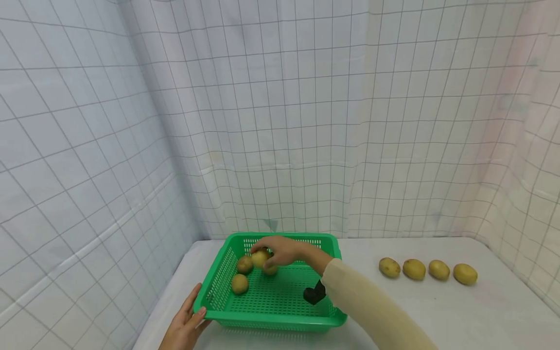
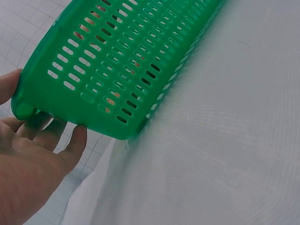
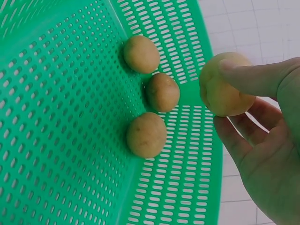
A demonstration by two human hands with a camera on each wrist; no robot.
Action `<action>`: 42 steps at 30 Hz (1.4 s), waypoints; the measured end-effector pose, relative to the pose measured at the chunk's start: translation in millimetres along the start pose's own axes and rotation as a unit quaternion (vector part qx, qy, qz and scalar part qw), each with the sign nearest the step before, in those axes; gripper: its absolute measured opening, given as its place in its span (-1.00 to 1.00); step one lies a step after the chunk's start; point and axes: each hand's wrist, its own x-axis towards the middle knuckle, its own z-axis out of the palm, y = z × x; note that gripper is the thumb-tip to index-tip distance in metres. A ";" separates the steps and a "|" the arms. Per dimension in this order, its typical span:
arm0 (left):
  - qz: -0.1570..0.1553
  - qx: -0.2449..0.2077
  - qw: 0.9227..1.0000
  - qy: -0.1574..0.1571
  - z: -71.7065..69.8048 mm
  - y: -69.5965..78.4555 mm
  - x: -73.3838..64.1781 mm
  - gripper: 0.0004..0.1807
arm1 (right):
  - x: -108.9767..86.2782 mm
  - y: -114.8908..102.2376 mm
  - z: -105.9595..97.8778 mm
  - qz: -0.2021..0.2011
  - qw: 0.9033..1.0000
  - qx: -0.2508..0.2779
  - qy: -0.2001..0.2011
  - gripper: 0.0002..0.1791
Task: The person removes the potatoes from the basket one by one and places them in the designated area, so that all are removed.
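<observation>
My right hand (image 1: 282, 249) is over the far left part of a green plastic basket (image 1: 267, 318), gripping a potato (image 3: 225, 84) between thumb and fingers. Three more potatoes lie in the basket: one (image 3: 141, 54), a middle one (image 3: 163, 92) and another (image 3: 146, 135), beside the perforated walls in the right wrist view. At the near left corner, my left hand (image 1: 183, 323) holds the basket's rim. In the left wrist view its thumb (image 2: 8, 86) is on one side of the rim and its fingers (image 2: 75, 145) are under it.
To the right of the basket, several potatoes (image 1: 414, 269) lie in a row on the white-covered table (image 1: 442, 316). White sheets with a dark grid (image 1: 280, 121) hang behind and at both sides. A black object (image 1: 315, 293) shows by the right sleeve (image 1: 372, 306), above the basket floor.
</observation>
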 end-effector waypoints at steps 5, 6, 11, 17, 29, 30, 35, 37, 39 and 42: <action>0.013 -0.011 1.000 -0.011 0.3 0.4 -1.0 -0.12 | -6.9 -0.3 -5.4 0.005 1.000 0.020 0.002 -0.43; 0.014 -0.009 1.000 -0.012 0.3 0.7 -1.2 -0.12 | -8.3 0.4 -5.8 0.006 1.000 0.023 0.004 -0.43; 0.013 0.014 1.000 -0.010 0.7 2.3 -2.4 -0.12 | -18.2 3.5 -7.2 0.009 0.999 0.037 0.010 -0.43; 0.008 0.019 1.000 -0.008 0.1 3.4 -1.4 -0.10 | -31.4 8.9 -10.9 0.019 0.998 0.059 0.025 -0.44; 0.000 0.023 1.000 -0.009 -0.5 2.8 0.4 -0.10 | -57.8 14.8 -18.3 0.029 0.997 0.054 0.049 -0.44; 0.000 0.024 1.000 -0.009 -0.7 2.8 0.5 -0.10 | -60.0 14.8 -19.0 0.033 0.997 0.053 0.049 -0.44; 0.001 0.026 1.000 -0.009 -1.5 2.9 0.9 -0.09 | -71.6 16.2 -23.5 0.033 0.997 0.035 0.057 -0.44; 0.003 0.026 1.000 -0.011 -2.2 2.6 1.0 -0.10 | -76.0 17.8 -24.4 0.033 0.997 0.027 0.063 -0.45; 0.004 0.023 1.000 -0.015 -2.9 2.0 1.1 -0.10 | -79.9 19.5 -24.4 0.033 0.997 0.025 0.067 -0.46; 0.008 0.011 1.000 -0.023 -3.8 0.7 1.0 -0.09 | -84.9 21.2 -23.8 0.033 0.997 0.028 0.068 -0.46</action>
